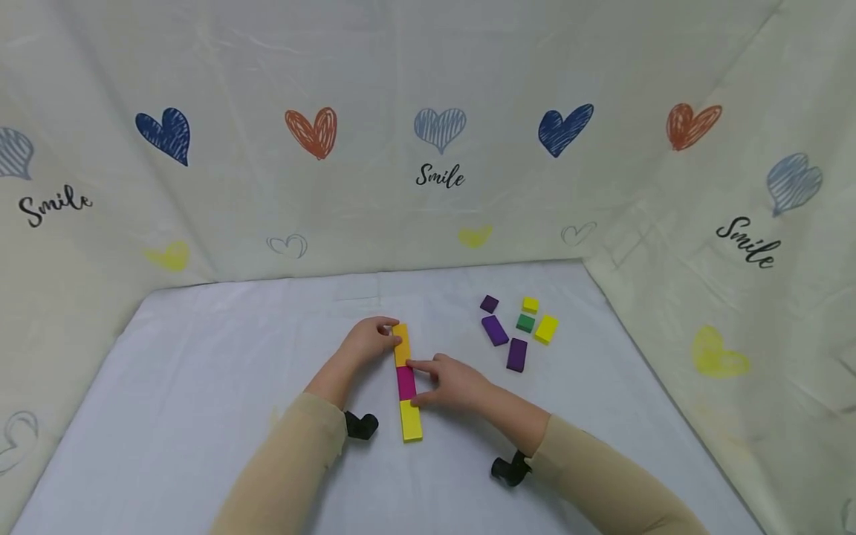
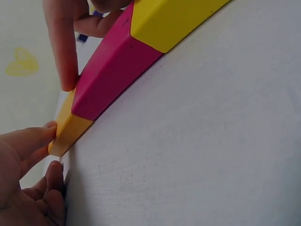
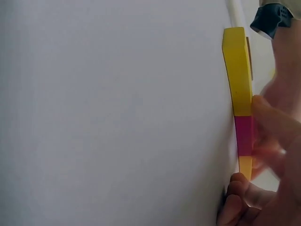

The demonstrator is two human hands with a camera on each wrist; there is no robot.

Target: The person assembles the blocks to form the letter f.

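Observation:
Three blocks form one straight line: an orange block [image 1: 403,349] at the far end, a magenta block [image 1: 406,383] in the middle and a yellow block [image 1: 411,422] nearest me. They meet end to end on the white cloth. My left hand [image 1: 367,340] pinches the orange block at its far end with thumb and forefinger. Along the line's right side, my right hand [image 1: 458,382] touches with an extended forefinger near the orange-magenta joint, its thumb near the magenta-yellow joint. In the right wrist view, the yellow block [image 3: 238,70] shows its long side.
Loose blocks lie to the right: several purple ones, including one purple block [image 1: 517,355], a green block [image 1: 525,323] and two yellow ones, such as a yellow block [image 1: 546,329]. A heart-printed curtain [image 1: 374,200] borders the table. Dark wrist devices hang beneath both sleeves.

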